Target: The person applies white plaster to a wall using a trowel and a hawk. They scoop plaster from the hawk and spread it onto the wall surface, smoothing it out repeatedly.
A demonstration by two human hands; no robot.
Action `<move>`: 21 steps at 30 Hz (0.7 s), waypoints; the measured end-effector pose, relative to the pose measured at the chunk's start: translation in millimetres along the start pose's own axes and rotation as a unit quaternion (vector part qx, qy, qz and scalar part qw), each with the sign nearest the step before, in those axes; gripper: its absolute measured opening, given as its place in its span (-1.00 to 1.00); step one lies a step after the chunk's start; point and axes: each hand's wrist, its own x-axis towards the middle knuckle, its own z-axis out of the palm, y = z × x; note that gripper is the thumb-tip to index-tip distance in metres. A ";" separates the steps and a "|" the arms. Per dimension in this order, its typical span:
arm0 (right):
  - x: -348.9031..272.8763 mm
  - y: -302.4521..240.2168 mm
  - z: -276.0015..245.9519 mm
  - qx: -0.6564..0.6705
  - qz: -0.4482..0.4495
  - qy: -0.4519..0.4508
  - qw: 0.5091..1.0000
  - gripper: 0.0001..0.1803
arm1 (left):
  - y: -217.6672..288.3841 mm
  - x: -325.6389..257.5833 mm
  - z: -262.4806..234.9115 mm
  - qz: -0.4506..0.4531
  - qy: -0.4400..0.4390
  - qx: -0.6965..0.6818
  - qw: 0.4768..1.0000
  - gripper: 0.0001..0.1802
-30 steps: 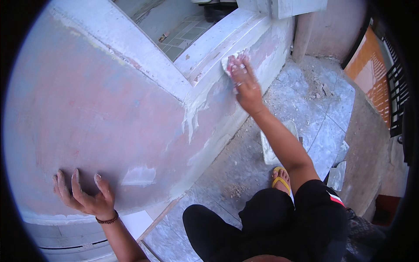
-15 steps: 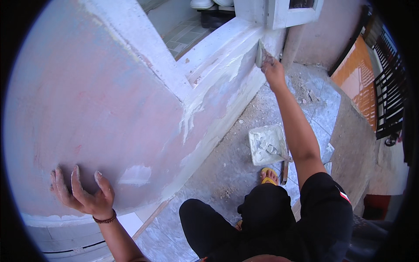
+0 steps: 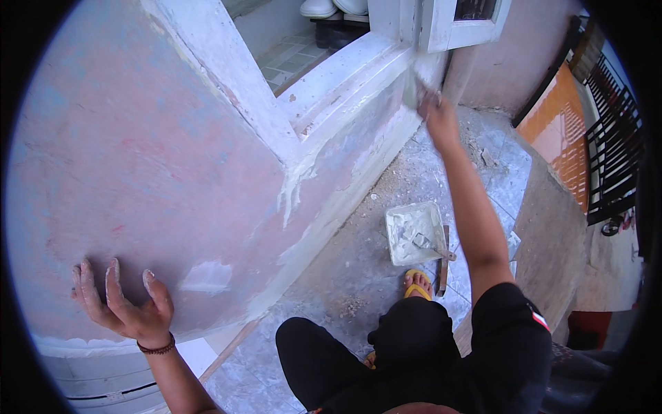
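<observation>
My left hand (image 3: 124, 303) lies flat with spread fingers against the pink plastered wall (image 3: 138, 172), a dark bracelet on its wrist. My right hand (image 3: 438, 117) reaches far out and grips a putty knife (image 3: 412, 88), whose blade presses on the white window sill (image 3: 352, 83) near its far end. Hand and blade are blurred. White filler streaks run down the wall below the sill corner (image 3: 293, 186).
A white square tray of filler (image 3: 414, 233) with a trowel in it stands on the dusty tiled floor by my sandalled foot (image 3: 416, 284). A wood strip lies beside it. An orange wall and a black metal gate (image 3: 614, 159) stand at the right.
My right hand has slid farther along the sill toward the far window frame. My left hand has stayed flat on the wall. The view has tilted, showing the filler tray.
</observation>
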 end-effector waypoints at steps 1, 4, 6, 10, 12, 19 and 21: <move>29.8 0.8 -1.9 -0.039 -0.014 0.034 0.999 -0.58 | -0.1 -0.5 0.4 0.003 -0.001 -0.003 1.000 -0.56; 47.5 -1.8 -0.5 0.131 0.014 -0.020 0.991 -0.72 | -1.2 -0.8 2.7 0.008 0.005 -0.013 1.000 -0.56; 15.6 -12.6 15.7 0.136 0.030 -0.037 0.989 -0.64 | -0.3 -1.7 3.4 0.002 0.010 -0.026 1.000 -0.55; -92.8 -52.9 68.0 0.001 -0.073 -0.064 0.995 -0.54 | 1.5 -1.9 5.8 -0.008 0.026 -0.042 0.999 -0.53; -141.4 -77.4 83.6 -0.016 -0.093 -0.112 0.989 -0.52 | 1.8 -1.4 5.5 -0.009 0.029 -0.048 0.998 -0.53; -216.2 -93.9 93.7 0.060 -0.156 -0.196 0.966 -0.48 | -0.2 -1.0 3.3 -0.005 0.031 -0.064 0.997 -0.53; -213.6 -80.9 87.0 0.207 -0.046 -0.217 0.953 -0.49 | -1.2 -2.4 2.3 -0.001 0.028 -0.063 0.998 -0.53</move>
